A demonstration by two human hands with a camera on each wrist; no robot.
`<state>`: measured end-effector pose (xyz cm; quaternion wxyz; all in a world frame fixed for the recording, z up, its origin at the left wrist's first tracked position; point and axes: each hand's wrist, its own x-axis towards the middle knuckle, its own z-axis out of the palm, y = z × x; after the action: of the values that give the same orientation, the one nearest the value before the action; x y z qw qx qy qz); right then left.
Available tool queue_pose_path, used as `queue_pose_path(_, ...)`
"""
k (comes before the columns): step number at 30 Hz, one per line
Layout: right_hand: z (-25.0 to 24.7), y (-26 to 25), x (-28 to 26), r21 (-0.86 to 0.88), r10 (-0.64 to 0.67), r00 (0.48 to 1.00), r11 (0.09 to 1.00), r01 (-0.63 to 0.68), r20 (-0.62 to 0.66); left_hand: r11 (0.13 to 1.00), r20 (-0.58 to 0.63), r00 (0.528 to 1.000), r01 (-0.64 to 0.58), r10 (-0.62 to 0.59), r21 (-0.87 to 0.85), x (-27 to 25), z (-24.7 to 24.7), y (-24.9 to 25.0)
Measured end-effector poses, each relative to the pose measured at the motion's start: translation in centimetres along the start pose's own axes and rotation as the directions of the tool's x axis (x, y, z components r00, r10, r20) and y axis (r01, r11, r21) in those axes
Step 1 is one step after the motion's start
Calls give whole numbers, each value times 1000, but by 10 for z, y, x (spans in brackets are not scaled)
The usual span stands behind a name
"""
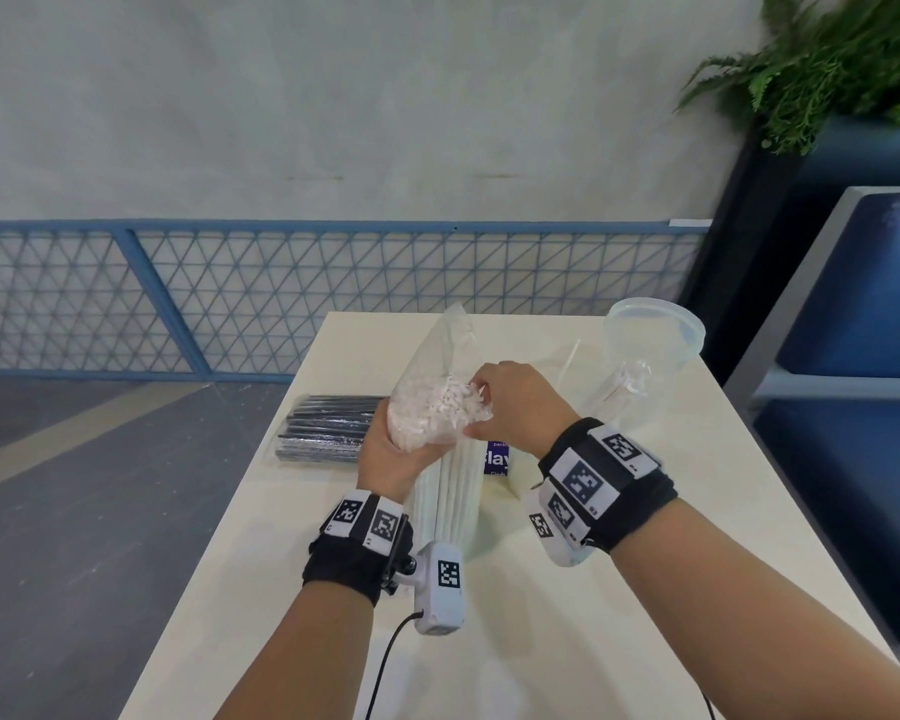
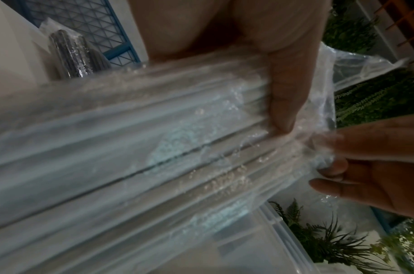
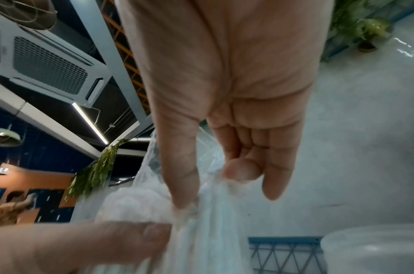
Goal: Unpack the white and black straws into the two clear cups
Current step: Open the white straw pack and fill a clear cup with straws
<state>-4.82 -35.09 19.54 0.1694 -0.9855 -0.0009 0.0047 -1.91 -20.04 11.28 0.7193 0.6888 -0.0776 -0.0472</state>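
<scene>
I hold a pack of white straws (image 1: pixel 448 501) upright over the white table (image 1: pixel 619 589), its clear bag open at the top. My left hand (image 1: pixel 385 449) grips the pack near its upper end, and the left wrist view shows the thumb (image 2: pixel 283 103) pressed across the straws (image 2: pixel 154 148). My right hand (image 1: pixel 481 392) pinches the loose plastic at the bag's mouth between thumb and forefinger (image 3: pixel 210 187). A sealed pack of black straws (image 1: pixel 328 428) lies flat on the table to the left. A clear cup (image 1: pixel 650 335) stands at the right, with crinkled wrapper and white straws showing through it.
A purple-labelled item (image 1: pixel 495 459) lies on the table behind the white pack. A single white straw (image 1: pixel 567 366) leans beside the cup. Beyond the table's far edge runs a blue mesh fence (image 1: pixel 333 293). Blue seating (image 1: pixel 863 304) and a plant (image 1: pixel 827 59) are at the right.
</scene>
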Motion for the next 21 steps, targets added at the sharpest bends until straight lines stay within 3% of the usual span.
queue_pose_path(4,1,2,1,44,24,999,999,-26,46,1000,34,999,0,0,-1,0,1,-1)
queue_pose_path(8,14,11,-2,369,77,996,928,-53,-51,999,24,1000,3,-2,-36,3,-1,-2)
queue_pose_path(9,17,11,-4,380,87,992,924,-45,-93,999,9,1000,-1,1,-37,3,-1,-2)
queue_pose_path(13,18,14,-7,127,-13,989,991,32,-147,1000,-57,998,-9,10,12,2,-1,-4)
queue_pose_path(17,11,27,-13,146,-202,975,966,213,-87,1000,-67,998,-3,3,2,5,-5,-6)
queue_pose_path(21,28,35,-14,-42,-392,872,917,398,-294,1000,-28,1000,6,-6,-21,5,-4,-6)
